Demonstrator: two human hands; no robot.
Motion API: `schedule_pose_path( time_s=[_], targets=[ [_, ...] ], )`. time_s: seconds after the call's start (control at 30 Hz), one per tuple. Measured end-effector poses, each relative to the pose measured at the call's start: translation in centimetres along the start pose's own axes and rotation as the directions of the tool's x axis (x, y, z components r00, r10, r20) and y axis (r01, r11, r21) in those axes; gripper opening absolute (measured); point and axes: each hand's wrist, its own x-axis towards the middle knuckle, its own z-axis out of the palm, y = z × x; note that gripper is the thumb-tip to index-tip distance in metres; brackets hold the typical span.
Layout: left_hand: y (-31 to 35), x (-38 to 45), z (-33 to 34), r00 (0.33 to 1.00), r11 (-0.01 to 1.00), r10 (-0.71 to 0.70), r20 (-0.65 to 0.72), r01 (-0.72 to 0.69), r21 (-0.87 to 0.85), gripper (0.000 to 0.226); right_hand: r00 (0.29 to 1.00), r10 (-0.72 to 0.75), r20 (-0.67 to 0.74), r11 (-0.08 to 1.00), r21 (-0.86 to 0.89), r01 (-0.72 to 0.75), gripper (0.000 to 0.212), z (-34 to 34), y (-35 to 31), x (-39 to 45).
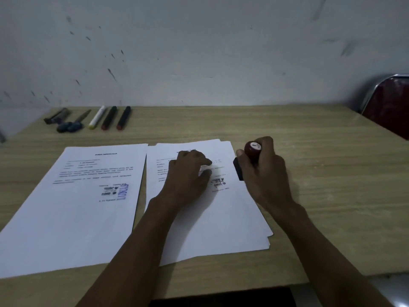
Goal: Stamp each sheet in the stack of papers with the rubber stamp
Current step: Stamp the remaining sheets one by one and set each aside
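Note:
A stack of white printed sheets [221,222] lies in the middle of the wooden table [321,173]. My left hand [188,176] rests flat on its top sheet, fingers spread beside the printed signature block. My right hand [265,173] grips a rubber stamp [251,155] with a dark red round knob and a black base, held at the stack's right edge, tilted. To the left lies a separate sheet [73,209] that bears a blue stamp mark near its signature block.
Along the table's far left edge lie several pens and markers [110,118], a pair of scissors [70,125] and a dark tool. A red chair with a metal frame [389,107] stands at the far right. A grey wall rises behind the table.

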Motion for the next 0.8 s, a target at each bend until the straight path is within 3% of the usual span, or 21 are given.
schedule_pose_path(
  time_s=[0.13,0.37,0.8],
  targets=[
    [-0.3,-0.5,0.3,0.997,0.998,0.001,0.081,-0.007,0.067,0.030,0.997,-0.075,0.015,0.997,0.022,0.075,0.028,1.5,-0.5,-0.9],
    [-0.3,-0.7,0.3,0.997,0.997,0.043,0.071,-0.047,0.063,0.025,0.988,-0.152,0.040,0.988,-0.008,0.153,0.024,2.7,0.2,-1.6],
    [-0.5,-0.6,0.3,0.994,0.997,0.021,0.104,-0.028,0.074,0.028,0.974,-0.139,0.177,0.987,-0.056,0.151,0.019,3.3,0.1,-1.6]
  ],
)
